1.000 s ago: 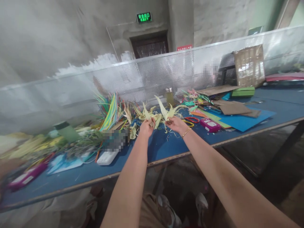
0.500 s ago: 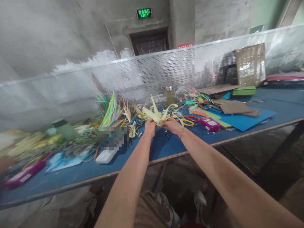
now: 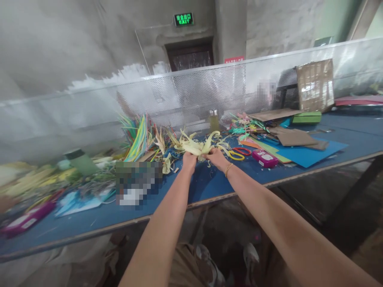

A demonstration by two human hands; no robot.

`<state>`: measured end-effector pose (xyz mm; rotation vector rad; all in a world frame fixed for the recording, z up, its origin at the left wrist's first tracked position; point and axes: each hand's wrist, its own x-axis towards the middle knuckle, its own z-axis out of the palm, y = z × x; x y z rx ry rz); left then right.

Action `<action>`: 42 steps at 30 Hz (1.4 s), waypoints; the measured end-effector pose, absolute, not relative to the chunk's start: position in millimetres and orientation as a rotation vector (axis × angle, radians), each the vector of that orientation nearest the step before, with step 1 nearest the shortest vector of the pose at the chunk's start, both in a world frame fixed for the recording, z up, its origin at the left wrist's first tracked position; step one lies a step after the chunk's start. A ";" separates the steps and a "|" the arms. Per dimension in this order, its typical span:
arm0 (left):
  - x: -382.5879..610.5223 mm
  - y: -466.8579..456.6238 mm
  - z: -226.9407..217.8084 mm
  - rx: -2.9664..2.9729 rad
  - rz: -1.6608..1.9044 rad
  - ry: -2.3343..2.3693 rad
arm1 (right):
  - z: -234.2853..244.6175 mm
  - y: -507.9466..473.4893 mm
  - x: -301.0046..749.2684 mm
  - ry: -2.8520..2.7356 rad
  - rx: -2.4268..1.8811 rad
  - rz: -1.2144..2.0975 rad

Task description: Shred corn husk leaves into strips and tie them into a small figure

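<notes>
Both my arms reach out over a blue table (image 3: 209,185). My left hand (image 3: 189,160) and my right hand (image 3: 217,157) are closed side by side on one bundle of pale yellow corn husks (image 3: 196,146), which lies low over the table with its leaves fanning left and up. A gold bracelet (image 3: 228,170) sits on my right wrist. More loose husks (image 3: 167,162) lie just left of my left hand.
A perforated metal screen (image 3: 209,91) runs along the table's far side. Coloured strips (image 3: 139,139) stand at the left, red and yellow scissors (image 3: 239,152), a pink box (image 3: 264,157), blue paper (image 3: 308,151), and cardboard (image 3: 295,137) lie right. A bottle (image 3: 213,119) stands behind.
The husk bundle has come down from upright to lying low over the table, and my two hands have drawn closer together on it.
</notes>
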<state>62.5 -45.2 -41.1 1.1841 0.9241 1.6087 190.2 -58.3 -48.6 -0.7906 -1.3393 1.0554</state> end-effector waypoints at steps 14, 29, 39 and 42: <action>40.7 -40.1 -20.6 0.514 1.860 0.809 | -47.8 -65.6 188.5 -1.364 -0.856 1.261; 18.6 -47.4 -8.1 0.515 1.931 0.703 | -40.8 -61.2 198.8 -0.917 -0.791 1.445; 13.3 -43.1 -8.0 0.499 1.977 0.647 | -41.6 -60.7 199.5 -0.908 -0.728 1.458; 20.2 -44.0 -12.7 0.707 1.825 0.674 | -40.6 -61.7 199.2 -0.887 -0.729 1.426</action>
